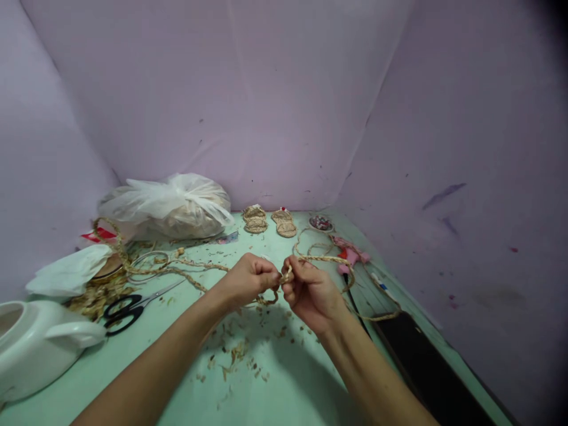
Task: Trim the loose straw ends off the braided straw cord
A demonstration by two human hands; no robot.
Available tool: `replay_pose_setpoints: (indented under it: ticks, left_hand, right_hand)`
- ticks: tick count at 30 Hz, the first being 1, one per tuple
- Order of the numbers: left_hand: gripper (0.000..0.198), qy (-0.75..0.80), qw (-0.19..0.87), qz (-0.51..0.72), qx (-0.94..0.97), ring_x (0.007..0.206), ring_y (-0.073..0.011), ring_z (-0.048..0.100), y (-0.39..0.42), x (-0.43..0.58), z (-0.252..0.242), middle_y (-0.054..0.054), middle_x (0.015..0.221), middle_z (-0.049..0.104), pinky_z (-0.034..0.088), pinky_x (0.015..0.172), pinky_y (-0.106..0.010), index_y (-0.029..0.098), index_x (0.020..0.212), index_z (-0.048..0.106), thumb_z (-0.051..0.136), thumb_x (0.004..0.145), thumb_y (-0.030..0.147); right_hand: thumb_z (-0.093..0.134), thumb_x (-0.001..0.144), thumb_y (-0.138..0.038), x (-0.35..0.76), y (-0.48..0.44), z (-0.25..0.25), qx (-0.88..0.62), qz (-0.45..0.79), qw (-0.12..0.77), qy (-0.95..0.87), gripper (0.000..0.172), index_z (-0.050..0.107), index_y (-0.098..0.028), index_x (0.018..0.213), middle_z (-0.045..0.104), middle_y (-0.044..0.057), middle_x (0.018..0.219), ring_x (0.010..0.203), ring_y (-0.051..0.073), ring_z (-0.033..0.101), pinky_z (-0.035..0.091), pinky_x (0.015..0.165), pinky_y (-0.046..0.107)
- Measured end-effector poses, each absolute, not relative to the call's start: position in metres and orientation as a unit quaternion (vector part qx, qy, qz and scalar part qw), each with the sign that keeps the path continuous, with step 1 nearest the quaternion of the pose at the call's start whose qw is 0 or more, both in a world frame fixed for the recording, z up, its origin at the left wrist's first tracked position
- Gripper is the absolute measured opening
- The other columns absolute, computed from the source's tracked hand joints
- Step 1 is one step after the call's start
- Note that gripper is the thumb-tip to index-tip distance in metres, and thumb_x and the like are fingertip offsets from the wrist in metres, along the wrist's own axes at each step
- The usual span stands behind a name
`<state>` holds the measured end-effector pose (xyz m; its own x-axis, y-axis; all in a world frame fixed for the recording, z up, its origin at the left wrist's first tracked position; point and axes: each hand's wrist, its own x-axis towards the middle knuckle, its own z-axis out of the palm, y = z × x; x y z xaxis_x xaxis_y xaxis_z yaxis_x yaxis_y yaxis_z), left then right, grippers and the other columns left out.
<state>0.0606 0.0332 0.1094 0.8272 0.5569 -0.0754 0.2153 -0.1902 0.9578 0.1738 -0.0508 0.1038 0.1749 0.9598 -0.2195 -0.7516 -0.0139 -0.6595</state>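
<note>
Fingers pinched, my left hand grips a tan braided straw cord close to its worked end. My right hand is closed on the same braided cord, thumb and forefinger on a small loop of it. Both hands meet above the middle of the table, fingertips almost touching. From the left hand the cord trails off to the left in a big loop; on the right it curves across the table towards a dark flat object. Exactly how the strands cross between the fingers is partly hidden.
Black-handled scissors, a white ceramic pot and a tied plastic bag stand left. Two small woven slippers lie at the back. Right are a pink glue gun, a small bowl and a dark flat object.
</note>
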Motion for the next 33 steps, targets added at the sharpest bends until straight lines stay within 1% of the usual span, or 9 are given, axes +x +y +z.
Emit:
replay_pose_setpoints:
  ticks: [3,6,9,13,18,24,27,30,33]
  left_hand:
    - [0.027,0.339,0.553,0.171,0.742,0.040,-0.0042,0.023,0.034,0.064,0.105,0.007,0.039,0.033,0.017,0.042,-0.019,0.013,0.051,0.051,0.052,0.064,0.037]
    - [0.032,0.358,0.584,0.181,0.706,0.038,-0.0033,0.019,0.037,0.065,0.101,0.008,0.038,0.030,0.015,0.041,-0.019,0.014,0.048,0.044,0.052,0.064,0.041]
    - [0.030,0.327,0.608,0.163,0.705,0.037,-0.0031,0.023,0.039,0.062,0.100,0.006,0.039,0.039,0.015,0.040,-0.019,0.014,0.053,0.048,0.056,0.062,0.041]
    - [0.028,0.315,0.630,0.101,0.702,0.033,-0.0027,0.023,0.045,0.056,0.105,0.004,0.043,0.049,0.013,0.037,-0.020,0.012,0.070,0.059,0.058,0.062,0.039]
    - [0.027,0.344,0.615,0.093,0.704,0.032,-0.0033,0.024,0.053,0.050,0.108,0.005,0.036,0.043,0.014,0.037,-0.019,0.012,0.067,0.059,0.059,0.063,0.039]
    - [0.034,0.384,0.528,0.097,0.751,0.035,-0.0032,0.022,0.060,0.042,0.115,0.007,0.037,0.034,0.016,0.038,-0.019,0.012,0.058,0.056,0.056,0.065,0.045]
    - [0.031,0.349,0.504,0.081,0.786,0.039,-0.0040,0.026,0.061,0.037,0.121,0.007,0.041,0.034,0.019,0.039,-0.018,0.012,0.063,0.058,0.058,0.065,0.042]
    - [0.024,0.309,0.505,0.097,0.800,0.039,-0.0037,0.023,0.063,0.035,0.122,0.009,0.041,0.030,0.017,0.039,-0.018,0.013,0.071,0.057,0.061,0.062,0.036]
    - [0.021,0.309,0.492,0.125,0.804,0.040,-0.0050,0.031,0.067,0.033,0.120,0.007,0.043,0.038,0.024,0.041,-0.018,0.013,0.069,0.057,0.057,0.065,0.034]
  right_hand:
    - [0.074,0.058,-0.032,0.178,-0.046,0.097,-0.349,0.582,0.722,-0.135,0.023,0.061,-0.016,0.069,0.065,-0.002,0.058,0.048,0.008,0.060,0.051,0.047,0.017]
    - [0.075,0.056,-0.032,0.177,-0.041,0.087,-0.416,0.530,0.711,-0.203,0.032,0.064,-0.016,0.081,0.068,0.002,0.073,0.060,0.011,0.062,0.053,0.057,0.023]
    - [0.075,0.053,-0.032,0.177,-0.037,0.081,-0.510,0.452,0.690,-0.245,0.029,0.066,-0.011,0.070,0.065,0.002,0.059,0.054,0.011,0.060,0.051,0.055,0.023]
    - [0.075,0.051,-0.034,0.188,-0.039,0.085,-0.530,0.379,0.729,-0.210,0.030,0.065,-0.011,0.066,0.063,0.000,0.053,0.046,0.009,0.057,0.051,0.050,0.022]
    - [0.075,0.051,-0.035,0.195,-0.042,0.094,-0.514,0.400,0.736,-0.185,0.031,0.063,-0.011,0.066,0.064,0.002,0.052,0.046,0.011,0.059,0.051,0.047,0.021]
    - [0.074,0.057,-0.030,0.195,-0.044,0.097,-0.507,0.418,0.736,-0.162,0.026,0.061,-0.011,0.068,0.067,0.004,0.057,0.048,0.012,0.061,0.052,0.046,0.020]
    - [0.069,0.064,-0.028,0.194,-0.044,0.096,-0.504,0.433,0.731,-0.157,0.019,0.060,-0.012,0.069,0.067,0.004,0.058,0.049,0.012,0.062,0.052,0.046,0.020]
    - [0.064,0.070,-0.025,0.191,-0.043,0.096,-0.499,0.447,0.728,-0.148,0.014,0.058,-0.012,0.070,0.068,0.005,0.059,0.049,0.012,0.063,0.052,0.046,0.020]
    - [0.062,0.073,-0.023,0.188,-0.043,0.096,-0.490,0.462,0.726,-0.138,0.012,0.057,-0.012,0.070,0.067,0.005,0.058,0.048,0.012,0.063,0.052,0.046,0.020]
